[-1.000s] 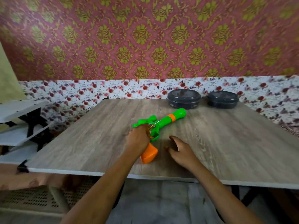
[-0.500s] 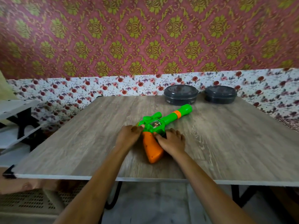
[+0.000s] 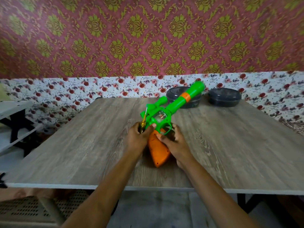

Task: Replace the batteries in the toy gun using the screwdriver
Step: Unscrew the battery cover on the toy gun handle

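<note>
The green toy gun (image 3: pixel 172 106) with an orange grip (image 3: pixel 158 152) is tilted up off the wooden table (image 3: pixel 82 145), its barrel pointing up and to the far right. My left hand (image 3: pixel 137 139) curls round a yellow-handled screwdriver (image 3: pixel 143 120), whose shaft sticks up beside the gun's rear, and its thumb touches the green body. My right hand (image 3: pixel 174 143) grips the gun where the orange grip meets the trigger guard.
Two dark lidded round containers (image 3: pixel 184 97) (image 3: pixel 224 97) stand at the table's far edge against the floral wall, the gun's barrel overlapping the left one. A white shelf rack (image 3: pixel 14 125) stands to the left of the table.
The gun has been lifted off the table by both hands and its barrel now points upward. The screwdriver's shaft now shows above my left hand.
</note>
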`<act>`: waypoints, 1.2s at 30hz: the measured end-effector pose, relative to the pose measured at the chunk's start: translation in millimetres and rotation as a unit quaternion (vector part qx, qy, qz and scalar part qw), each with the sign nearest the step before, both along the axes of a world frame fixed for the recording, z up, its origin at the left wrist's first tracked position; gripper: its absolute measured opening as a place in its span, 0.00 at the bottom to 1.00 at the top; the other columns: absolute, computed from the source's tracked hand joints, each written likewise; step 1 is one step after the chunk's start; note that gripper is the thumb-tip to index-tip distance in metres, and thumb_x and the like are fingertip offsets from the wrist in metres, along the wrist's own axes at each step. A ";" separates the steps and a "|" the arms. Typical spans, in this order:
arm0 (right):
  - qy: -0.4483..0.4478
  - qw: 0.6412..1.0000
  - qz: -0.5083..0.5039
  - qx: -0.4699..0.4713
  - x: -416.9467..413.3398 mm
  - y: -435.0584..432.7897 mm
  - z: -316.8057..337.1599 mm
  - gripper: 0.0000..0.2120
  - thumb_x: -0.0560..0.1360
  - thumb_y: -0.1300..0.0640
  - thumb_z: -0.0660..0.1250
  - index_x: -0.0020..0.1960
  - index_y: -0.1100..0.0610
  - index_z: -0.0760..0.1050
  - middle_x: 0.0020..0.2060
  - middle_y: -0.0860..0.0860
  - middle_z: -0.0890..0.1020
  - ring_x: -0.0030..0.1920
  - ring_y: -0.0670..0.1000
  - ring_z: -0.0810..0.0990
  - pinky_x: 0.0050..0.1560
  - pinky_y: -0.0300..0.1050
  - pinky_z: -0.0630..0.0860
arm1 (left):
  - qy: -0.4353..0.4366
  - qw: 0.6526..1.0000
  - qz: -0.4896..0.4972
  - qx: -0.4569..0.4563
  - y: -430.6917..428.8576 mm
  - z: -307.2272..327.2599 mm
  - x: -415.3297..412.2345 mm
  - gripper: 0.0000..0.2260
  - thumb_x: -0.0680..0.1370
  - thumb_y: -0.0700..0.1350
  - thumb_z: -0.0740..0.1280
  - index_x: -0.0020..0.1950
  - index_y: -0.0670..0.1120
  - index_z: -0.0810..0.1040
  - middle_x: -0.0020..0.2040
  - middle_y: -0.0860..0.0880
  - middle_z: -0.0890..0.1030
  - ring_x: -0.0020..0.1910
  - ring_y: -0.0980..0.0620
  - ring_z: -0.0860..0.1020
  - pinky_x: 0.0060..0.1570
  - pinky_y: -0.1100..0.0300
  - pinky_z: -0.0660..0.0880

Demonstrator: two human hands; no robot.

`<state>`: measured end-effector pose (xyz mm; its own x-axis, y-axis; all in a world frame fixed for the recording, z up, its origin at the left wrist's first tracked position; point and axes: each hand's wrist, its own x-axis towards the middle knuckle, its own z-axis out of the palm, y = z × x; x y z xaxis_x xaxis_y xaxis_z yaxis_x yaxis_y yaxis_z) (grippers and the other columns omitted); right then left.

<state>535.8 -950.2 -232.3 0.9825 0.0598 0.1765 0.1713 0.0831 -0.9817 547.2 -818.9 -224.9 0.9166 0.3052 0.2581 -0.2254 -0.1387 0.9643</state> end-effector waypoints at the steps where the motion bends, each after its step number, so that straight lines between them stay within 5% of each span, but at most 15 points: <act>1: -0.013 0.998 0.036 0.054 -0.7 -0.3 3.7 0.27 0.72 0.61 0.70 0.67 0.50 0.65 0.59 0.52 0.78 0.57 0.49 0.78 0.54 0.42 0.78 | -0.021 0.999 -0.004 -0.028 -3.1 2.1 1.0 0.13 0.70 0.52 0.74 0.45 0.44 0.78 0.40 0.41 0.81 0.36 0.50 0.76 0.37 0.49 0.75; 5: -0.050 0.989 0.118 0.079 16.0 -2.4 16.5 0.36 0.70 0.67 0.70 0.72 0.49 0.59 0.62 0.52 0.77 0.61 0.51 0.77 0.60 0.48 0.75 | -0.092 0.991 -0.021 -0.100 -9.0 13.9 10.3 0.10 0.74 0.44 0.71 0.53 0.42 0.79 0.40 0.50 0.81 0.33 0.59 0.77 0.31 0.66 0.73; 9: 0.023 0.985 0.171 0.023 34.3 -6.2 27.6 0.26 0.70 0.65 0.70 0.67 0.58 0.68 0.57 0.56 0.80 0.56 0.54 0.79 0.59 0.50 0.75 | -0.116 0.990 -0.037 -0.071 -6.2 19.9 25.1 0.11 0.74 0.44 0.71 0.55 0.46 0.79 0.48 0.49 0.84 0.47 0.52 0.82 0.45 0.58 0.80; 13: 0.044 0.987 0.148 0.046 45.4 -9.2 13.8 0.18 0.73 0.66 0.65 0.62 0.58 0.72 0.50 0.52 0.82 0.49 0.49 0.81 0.51 0.44 0.78 | -0.113 0.992 -0.044 -0.026 -7.4 14.2 34.8 0.05 0.75 0.42 0.70 0.48 0.43 0.77 0.36 0.52 0.77 0.33 0.59 0.75 0.34 0.63 0.73; 17: 0.051 0.985 0.159 0.039 52.9 -13.4 14.8 0.17 0.74 0.68 0.63 0.61 0.58 0.72 0.47 0.50 0.82 0.43 0.44 0.82 0.46 0.37 0.79 | -0.084 0.996 -0.005 -0.016 -6.8 11.2 40.5 0.09 0.79 0.48 0.63 0.41 0.46 0.75 0.28 0.51 0.68 0.28 0.53 0.66 0.30 0.58 0.63; 21: 0.061 0.986 0.150 0.040 58.4 -14.9 12.6 0.17 0.74 0.67 0.63 0.63 0.58 0.71 0.47 0.50 0.81 0.45 0.47 0.80 0.51 0.43 0.78 | -0.054 0.998 0.021 -0.016 -4.2 11.0 37.4 0.17 0.76 0.53 0.54 0.56 0.48 0.77 0.35 0.42 0.74 0.31 0.43 0.70 0.33 0.55 0.67; 24: 0.072 0.986 0.137 0.055 59.8 -16.6 9.5 0.16 0.75 0.66 0.63 0.62 0.57 0.72 0.46 0.50 0.81 0.46 0.49 0.80 0.54 0.47 0.76 | -0.066 0.997 0.037 0.020 2.6 10.3 35.4 0.18 0.77 0.49 0.56 0.62 0.47 0.76 0.39 0.44 0.68 0.29 0.53 0.67 0.31 0.60 0.65; 28: 0.090 0.980 0.144 0.101 59.8 -20.6 6.8 0.13 0.75 0.65 0.63 0.56 0.52 0.74 0.43 0.47 0.83 0.43 0.46 0.82 0.45 0.43 0.79 | -0.121 0.978 0.073 0.156 4.8 17.4 14.5 0.22 0.78 0.34 0.59 0.70 0.47 0.69 0.48 0.45 0.68 0.32 0.59 0.69 0.29 0.74 0.66; 31: 0.079 0.977 0.158 0.121 62.0 -19.6 5.7 0.16 0.74 0.64 0.63 0.60 0.51 0.73 0.45 0.46 0.84 0.44 0.47 0.83 0.46 0.45 0.80 | -0.182 0.958 0.100 0.198 9.3 19.0 -5.0 0.20 0.76 0.32 0.63 0.65 0.45 0.69 0.47 0.52 0.73 0.39 0.61 0.74 0.36 0.76 0.69; 36: 0.047 0.974 0.162 0.149 64.7 -17.7 3.1 0.16 0.75 0.64 0.62 0.60 0.50 0.72 0.43 0.44 0.84 0.42 0.44 0.83 0.43 0.43 0.81 | -0.241 0.949 0.159 0.129 19.8 16.1 -23.2 0.10 0.73 0.37 0.72 0.48 0.47 0.74 0.41 0.59 0.78 0.39 0.65 0.77 0.37 0.74 0.71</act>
